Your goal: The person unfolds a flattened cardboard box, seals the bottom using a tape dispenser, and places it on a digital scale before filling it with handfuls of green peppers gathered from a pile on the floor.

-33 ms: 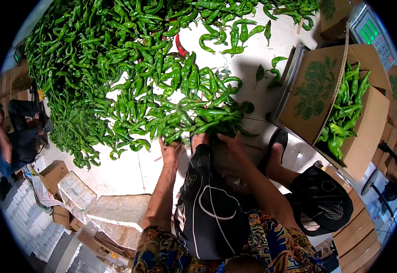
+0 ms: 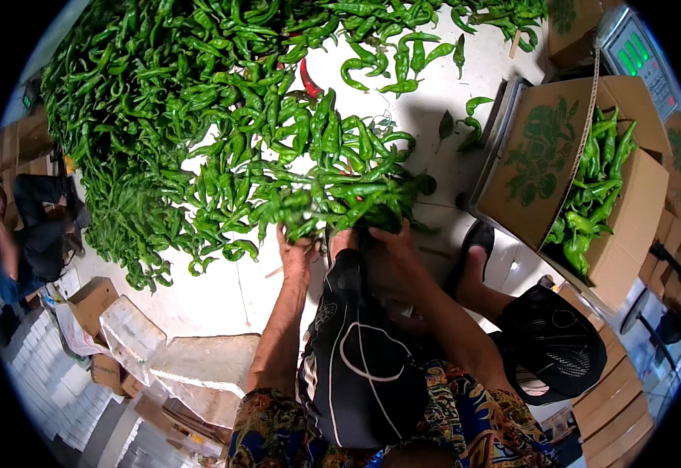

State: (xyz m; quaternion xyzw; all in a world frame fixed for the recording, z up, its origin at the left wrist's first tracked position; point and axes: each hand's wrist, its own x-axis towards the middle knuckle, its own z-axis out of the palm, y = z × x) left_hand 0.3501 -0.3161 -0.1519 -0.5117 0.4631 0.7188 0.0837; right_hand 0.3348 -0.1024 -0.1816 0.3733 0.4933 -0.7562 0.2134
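Observation:
A bunch of green chili peppers (image 2: pixel 293 209) is smeared by motion above my left hand (image 2: pixel 296 249), which is closed around its near end. To the right, my right hand (image 2: pixel 392 239) is gripping more green peppers (image 2: pixel 375 209) at the front edge of the pile; its fingertips are partly hidden under them. The two hands are apart, on either side of my foot (image 2: pixel 343 240). Beyond them a big heap of green peppers (image 2: pixel 145 101) spreads over the pale floor, with one red pepper (image 2: pixel 308 78) in it.
On my right an open cardboard box (image 2: pixel 629 218), partly filled with green peppers, stands tilted beside a scale display (image 2: pixel 635 54). Foam boxes (image 2: pixel 204 357) lie at the lower left. Another person (image 2: pixel 32 226) sits at the far left. My other foot (image 2: pixel 477 246) is near the box.
Both hands have shifted very slightly, along with the peppers at their fingers. The heap and the box look the same.

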